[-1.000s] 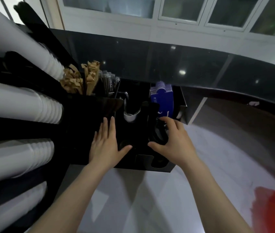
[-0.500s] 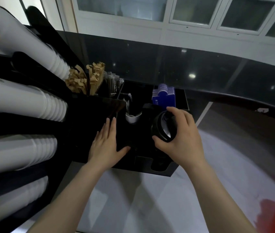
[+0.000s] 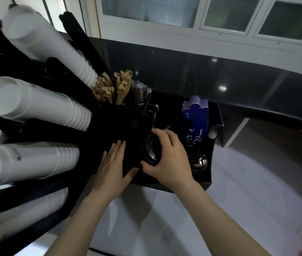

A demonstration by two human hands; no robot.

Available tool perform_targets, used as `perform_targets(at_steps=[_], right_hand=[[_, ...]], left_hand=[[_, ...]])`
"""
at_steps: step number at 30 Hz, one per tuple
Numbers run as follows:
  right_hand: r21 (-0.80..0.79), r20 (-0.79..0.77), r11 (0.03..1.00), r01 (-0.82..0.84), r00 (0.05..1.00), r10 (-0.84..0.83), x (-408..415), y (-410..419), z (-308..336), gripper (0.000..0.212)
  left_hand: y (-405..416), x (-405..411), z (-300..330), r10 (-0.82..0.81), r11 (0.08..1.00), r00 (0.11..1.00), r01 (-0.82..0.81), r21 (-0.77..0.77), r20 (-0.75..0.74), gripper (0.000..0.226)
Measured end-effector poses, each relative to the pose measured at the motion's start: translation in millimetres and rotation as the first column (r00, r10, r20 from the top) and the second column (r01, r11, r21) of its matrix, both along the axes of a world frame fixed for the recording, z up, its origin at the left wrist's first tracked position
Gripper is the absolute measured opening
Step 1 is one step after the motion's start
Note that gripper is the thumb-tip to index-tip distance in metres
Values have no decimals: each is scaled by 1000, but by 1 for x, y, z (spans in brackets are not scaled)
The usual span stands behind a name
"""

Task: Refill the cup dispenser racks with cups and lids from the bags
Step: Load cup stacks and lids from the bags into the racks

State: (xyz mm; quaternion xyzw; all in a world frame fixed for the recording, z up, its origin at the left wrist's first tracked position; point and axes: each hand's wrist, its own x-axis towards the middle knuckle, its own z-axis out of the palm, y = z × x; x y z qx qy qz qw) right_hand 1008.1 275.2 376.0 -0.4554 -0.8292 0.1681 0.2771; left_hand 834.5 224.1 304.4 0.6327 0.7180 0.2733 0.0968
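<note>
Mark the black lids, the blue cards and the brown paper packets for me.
black lids (image 3: 151,151), head view, on the top lid's face left of the right hand's fingers
blue cards (image 3: 195,115), head view, front card's face
brown paper packets (image 3: 109,88), head view, upper ends

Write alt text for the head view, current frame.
The right hand grips a stack of black lids over a black countertop organizer, while the left hand rests flat on the organizer. White cup stacks lie in a rack at left; brown packets and blue cards stand in the organizer.
</note>
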Motion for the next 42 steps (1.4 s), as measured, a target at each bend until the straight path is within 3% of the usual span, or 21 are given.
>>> perform_targets(at_steps=[4,7,13,19,22,24,29,32,36,42], right_hand=[[69,206,998,15,978,-29,-12,5,-15,84],[68,269,997,29,962,-46,-14,10,-17,84],[227,338,972,59,931,-135,-13,8,-27,80],[259,616,966,0,770,-166,-12,8,-38,88],[337,683,941,2,688,-246,-17,2,-46,86],[377,677,926,-15,687,-265,-18,2,-48,84],[243,728,963,-118,678,-100,-14,9,-44,95],[97,727,979,-177,684,52,-10,20,-38,94],[61,734,978,-197,673,90,-10,27,-25,85],[30,633,985,-170,766,113,-7,30,-8,91]], left_hand=[[-2,-6,-4,-7,1000,1000,7,-9,-21,85],[-2,-7,-9,-18,1000,1000,19,-20,9,84],[-5,-7,-19,4,997,973,15,-78,231,85],[-3,-9,-27,12,997,953,12,-78,304,85],[-2,-8,-29,8,997,946,18,-77,323,84],[-2,-8,-30,9,997,943,17,-76,331,84],[-2,-7,-29,17,997,946,9,-80,324,84],[-3,-7,-27,36,995,965,-11,-96,262,85],[-7,-7,-20,17,998,1000,-18,-60,-6,85],[-19,-3,-7,30,998,939,-49,-48,-341,80]])
